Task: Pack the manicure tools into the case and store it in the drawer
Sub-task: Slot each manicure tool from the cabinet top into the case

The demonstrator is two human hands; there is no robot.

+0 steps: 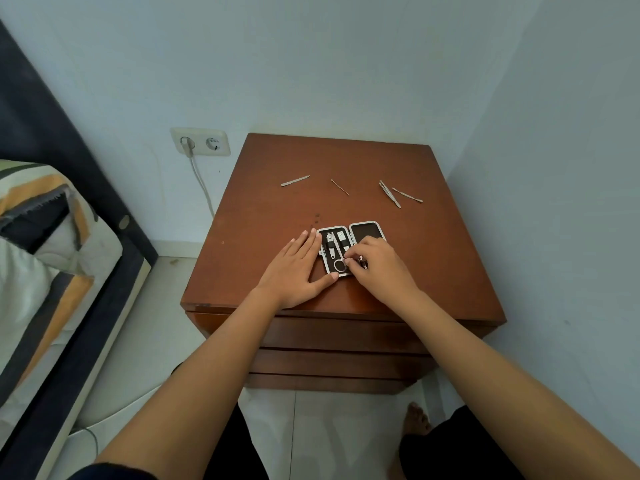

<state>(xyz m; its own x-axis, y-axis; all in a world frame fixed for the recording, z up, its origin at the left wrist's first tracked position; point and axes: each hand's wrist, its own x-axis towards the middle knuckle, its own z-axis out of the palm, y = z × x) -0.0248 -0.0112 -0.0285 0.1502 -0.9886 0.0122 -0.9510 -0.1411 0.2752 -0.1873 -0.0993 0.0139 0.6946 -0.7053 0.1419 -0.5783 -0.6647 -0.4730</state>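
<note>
A small black manicure case (367, 233) with a white rim lies open on the brown nightstand (263, 216). Clippers sit in its left half. My left hand (294, 268) rests flat against the case's left edge, thumb at its front corner. My right hand (377, 268) pinches small scissors (341, 265) at the ring handles over the case's lower part. Several loose metal tools lie farther back: a nail file (295, 180), a thin pick (340, 187), tweezers (389, 193) and a cuticle pusher (408, 195).
The nightstand's drawers (332, 336) are closed below its front edge. Walls stand close behind and to the right. A bed with striped bedding (41, 244) is to the left, a wall socket with a plugged cable (200, 143) beside it. A bare foot (417, 419) is on the tiled floor.
</note>
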